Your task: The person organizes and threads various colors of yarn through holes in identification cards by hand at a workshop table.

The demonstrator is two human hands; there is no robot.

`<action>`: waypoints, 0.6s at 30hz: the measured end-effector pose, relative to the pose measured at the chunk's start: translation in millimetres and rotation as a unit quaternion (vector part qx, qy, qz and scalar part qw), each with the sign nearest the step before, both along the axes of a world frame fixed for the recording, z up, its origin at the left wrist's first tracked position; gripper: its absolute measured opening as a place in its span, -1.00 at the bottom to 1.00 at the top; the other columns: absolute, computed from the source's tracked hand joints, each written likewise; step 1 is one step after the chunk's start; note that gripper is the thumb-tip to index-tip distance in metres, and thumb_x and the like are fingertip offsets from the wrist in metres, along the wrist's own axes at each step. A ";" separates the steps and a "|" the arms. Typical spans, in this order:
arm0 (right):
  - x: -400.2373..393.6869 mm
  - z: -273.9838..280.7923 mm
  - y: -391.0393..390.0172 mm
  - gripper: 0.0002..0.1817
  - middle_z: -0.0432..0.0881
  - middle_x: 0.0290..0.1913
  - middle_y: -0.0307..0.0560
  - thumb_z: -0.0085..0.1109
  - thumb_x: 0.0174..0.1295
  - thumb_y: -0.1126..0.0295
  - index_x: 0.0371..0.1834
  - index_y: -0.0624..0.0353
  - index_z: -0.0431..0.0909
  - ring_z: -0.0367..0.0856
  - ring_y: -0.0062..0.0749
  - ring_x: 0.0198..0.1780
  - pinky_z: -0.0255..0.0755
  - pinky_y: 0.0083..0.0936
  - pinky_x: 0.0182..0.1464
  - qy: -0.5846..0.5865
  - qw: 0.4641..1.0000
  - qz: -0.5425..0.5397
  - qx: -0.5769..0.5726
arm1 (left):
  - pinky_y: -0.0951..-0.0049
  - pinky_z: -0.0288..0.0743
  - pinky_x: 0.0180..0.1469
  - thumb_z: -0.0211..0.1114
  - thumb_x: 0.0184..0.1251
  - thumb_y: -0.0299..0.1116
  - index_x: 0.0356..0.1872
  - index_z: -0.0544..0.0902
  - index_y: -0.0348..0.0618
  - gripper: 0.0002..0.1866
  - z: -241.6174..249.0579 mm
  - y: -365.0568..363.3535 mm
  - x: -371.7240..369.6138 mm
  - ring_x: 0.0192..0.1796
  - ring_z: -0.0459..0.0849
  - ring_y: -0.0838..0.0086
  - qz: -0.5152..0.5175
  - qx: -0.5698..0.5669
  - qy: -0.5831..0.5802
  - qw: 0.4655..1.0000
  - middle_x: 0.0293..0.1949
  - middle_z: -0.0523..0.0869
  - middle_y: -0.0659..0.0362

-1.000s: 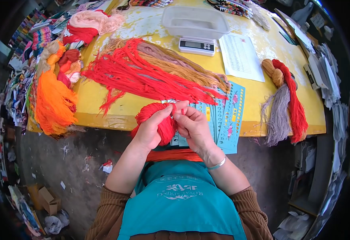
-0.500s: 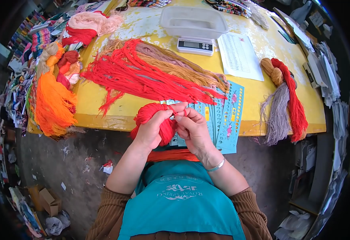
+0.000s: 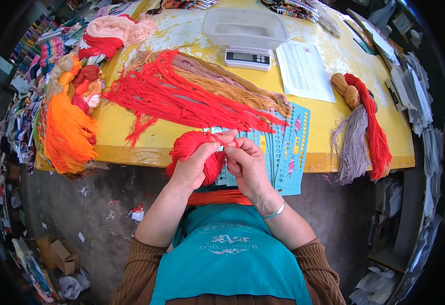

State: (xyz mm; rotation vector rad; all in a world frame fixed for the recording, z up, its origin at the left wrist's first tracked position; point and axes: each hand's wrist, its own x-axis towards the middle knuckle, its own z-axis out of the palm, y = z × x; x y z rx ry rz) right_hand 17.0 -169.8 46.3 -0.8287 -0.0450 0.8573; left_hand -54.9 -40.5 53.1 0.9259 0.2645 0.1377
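Note:
A thick bundle of red yarn (image 3: 184, 147) is gripped in my left hand (image 3: 196, 165), its thumb lying over the strands. My right hand (image 3: 248, 165) is close beside it, thumb and fingers pinching a thin red strand at the bundle's right end. Fingertips of both hands nearly meet there, so the exact hold is partly hidden. Under and behind my right hand, blue-green punched cards (image 3: 292, 162) lie at the table's front edge. Just beyond my hands spread long loose red strands (image 3: 181, 104), with tan and mauve ones (image 3: 232, 81) alongside.
On the yellow table (image 3: 329, 122) stand a digital scale (image 3: 248, 58), a clear plastic tub (image 3: 246, 30) and a printed sheet (image 3: 305, 71). Orange yarn (image 3: 70, 129) hangs over the left edge, grey yarn (image 3: 353, 147) and red yarn (image 3: 377, 147) over the right front edge.
Both hands stay almost in the same place, with only a slight shift of the fingers at the strand. The red bundle remains held.

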 end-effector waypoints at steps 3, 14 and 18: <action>1.1 0.3 -0.8 -0.93 0.41 -0.58 -0.38 0.19 0.26 0.53 -0.38 0.13 0.54 0.19 -0.75 -0.63 0.03 -0.69 -0.56 0.015 1.000 0.006 0.014 | 0.31 0.22 0.41 0.02 0.39 -0.39 0.10 0.61 -0.35 -0.62 -2.1 0.2 0.5 0.34 0.44 0.34 -0.003 -0.005 -0.002 1.000 0.24 0.57 0.02; 3.0 3.0 -1.6 -0.95 0.46 -0.48 -0.40 0.16 0.26 0.50 -0.36 0.10 0.54 0.23 -0.75 -0.59 0.01 -0.72 -0.56 0.062 0.997 0.029 0.038 | 0.28 0.31 0.35 -0.02 0.41 -0.39 0.06 0.64 -0.29 -0.65 -5.6 0.6 -0.8 0.31 0.46 0.29 -0.002 0.039 -0.023 0.999 0.26 0.54 -0.02; 3.3 2.7 -1.2 -0.99 0.56 -0.42 -0.30 0.12 0.28 0.48 -0.30 0.11 0.52 0.29 -0.68 -0.60 0.09 -0.68 -0.57 0.053 0.997 0.038 0.044 | 0.31 0.30 0.35 -0.02 0.40 -0.43 0.07 0.63 -0.33 -0.65 -3.6 -0.3 -1.1 0.30 0.48 0.29 0.004 0.048 -0.033 0.998 0.24 0.55 -0.04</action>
